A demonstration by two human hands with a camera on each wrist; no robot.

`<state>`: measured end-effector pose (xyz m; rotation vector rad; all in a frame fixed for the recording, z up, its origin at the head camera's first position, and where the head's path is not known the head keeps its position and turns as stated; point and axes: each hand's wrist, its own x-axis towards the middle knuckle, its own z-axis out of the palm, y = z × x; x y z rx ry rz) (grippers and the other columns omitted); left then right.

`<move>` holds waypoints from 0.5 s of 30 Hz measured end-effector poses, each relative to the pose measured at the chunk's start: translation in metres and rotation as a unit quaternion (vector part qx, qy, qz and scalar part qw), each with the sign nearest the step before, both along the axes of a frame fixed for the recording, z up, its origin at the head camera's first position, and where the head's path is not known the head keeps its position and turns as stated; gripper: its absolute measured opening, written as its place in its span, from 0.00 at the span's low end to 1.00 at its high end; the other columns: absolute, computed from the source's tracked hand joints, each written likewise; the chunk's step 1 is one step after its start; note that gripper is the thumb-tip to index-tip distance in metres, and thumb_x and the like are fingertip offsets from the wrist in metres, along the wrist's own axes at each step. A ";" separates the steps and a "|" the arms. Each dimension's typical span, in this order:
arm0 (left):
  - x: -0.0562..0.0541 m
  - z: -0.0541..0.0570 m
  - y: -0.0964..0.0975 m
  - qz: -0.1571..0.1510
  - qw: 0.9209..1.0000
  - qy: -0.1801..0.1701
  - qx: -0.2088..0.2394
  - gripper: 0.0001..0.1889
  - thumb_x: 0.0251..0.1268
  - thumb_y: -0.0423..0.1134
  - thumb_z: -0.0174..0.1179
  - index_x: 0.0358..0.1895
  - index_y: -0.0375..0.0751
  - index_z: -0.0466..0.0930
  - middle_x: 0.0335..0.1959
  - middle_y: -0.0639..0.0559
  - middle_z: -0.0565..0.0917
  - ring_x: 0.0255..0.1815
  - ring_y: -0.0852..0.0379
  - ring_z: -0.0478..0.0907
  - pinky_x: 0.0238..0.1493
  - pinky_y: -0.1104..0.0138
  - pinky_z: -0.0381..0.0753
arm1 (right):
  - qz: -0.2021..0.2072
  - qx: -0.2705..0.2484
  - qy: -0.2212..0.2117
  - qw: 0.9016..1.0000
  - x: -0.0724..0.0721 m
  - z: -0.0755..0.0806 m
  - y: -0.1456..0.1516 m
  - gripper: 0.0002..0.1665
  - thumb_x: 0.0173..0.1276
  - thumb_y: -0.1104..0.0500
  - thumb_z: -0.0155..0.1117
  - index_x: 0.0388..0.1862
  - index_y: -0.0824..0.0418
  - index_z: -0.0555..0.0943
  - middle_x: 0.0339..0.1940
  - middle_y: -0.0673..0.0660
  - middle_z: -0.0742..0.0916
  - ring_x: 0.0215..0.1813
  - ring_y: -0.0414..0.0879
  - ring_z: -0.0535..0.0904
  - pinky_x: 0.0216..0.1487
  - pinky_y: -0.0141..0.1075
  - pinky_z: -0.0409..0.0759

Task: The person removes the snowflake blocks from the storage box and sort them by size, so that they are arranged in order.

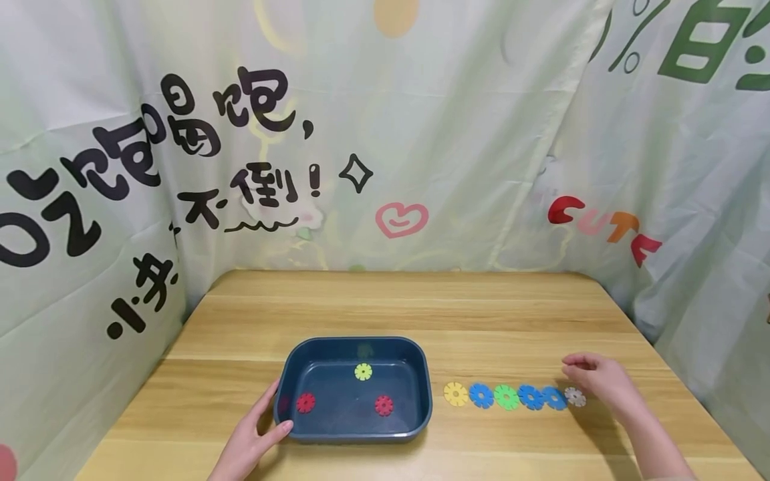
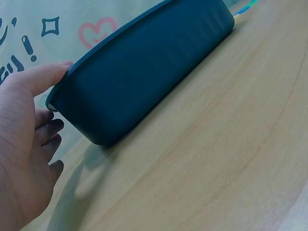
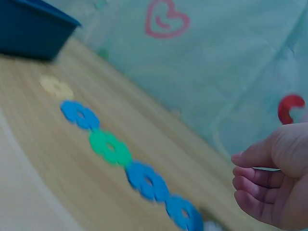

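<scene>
My left hand (image 1: pixel 251 431) grips the left corner of a dark blue rectangular plastic tub (image 1: pixel 337 387), its thumb on the rim. Inside the tub lie a yellow-green notched disc (image 1: pixel 363 371) and two red ones, a left disc (image 1: pixel 305 403) and a right disc (image 1: pixel 383 405). To the tub's right runs a row of snowflake building discs: yellow (image 1: pixel 455 394), blue (image 1: pixel 481 395), green (image 1: pixel 506 397), two more blue, and a whitish-grey disc (image 1: pixel 575 397) at the end. Just above that last disc is my right hand (image 3: pixel 274 178), fingers loosely curled, with nothing seen in it.
Everything stands on a light wooden table (image 1: pixel 409 304) with rounded far corners. Pale printed curtains (image 1: pixel 457 167) hang behind it and along both sides.
</scene>
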<state>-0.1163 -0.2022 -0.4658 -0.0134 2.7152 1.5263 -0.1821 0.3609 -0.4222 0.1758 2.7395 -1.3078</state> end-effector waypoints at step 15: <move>0.000 0.000 -0.001 -0.004 1.000 0.009 -0.003 0.39 0.59 0.47 0.61 0.71 0.39 0.55 0.69 0.36 0.59 0.68 0.32 0.53 0.58 0.33 0.53 | 0.141 -0.109 0.071 0.981 -0.026 0.042 -0.115 0.18 0.63 0.64 0.61 0.48 0.75 0.75 0.40 0.61 0.84 0.40 0.48 0.80 0.40 0.40 0.81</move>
